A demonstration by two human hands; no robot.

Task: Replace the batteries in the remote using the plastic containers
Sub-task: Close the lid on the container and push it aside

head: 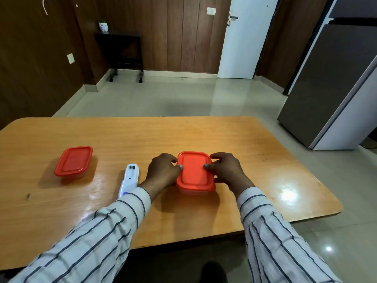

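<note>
A plastic container with an orange lid (194, 173) stands in the middle of the wooden table (255, 139). My left hand (162, 171) grips its left side, thumb resting on the lid. My right hand (225, 169) grips its right side, thumb also on the lid. The lid sits flat on the container. A white remote (129, 179) lies face down just left of my left hand, its battery bay uncovered at the far end. A second orange-lidded container (73, 161) stands lidded at the left.
The table's right edge and near edge lie close to my arms. Beyond the table are a tiled floor, a grey fridge (334, 78) at the right, a white door (244, 37) and a small dark side table (122, 52).
</note>
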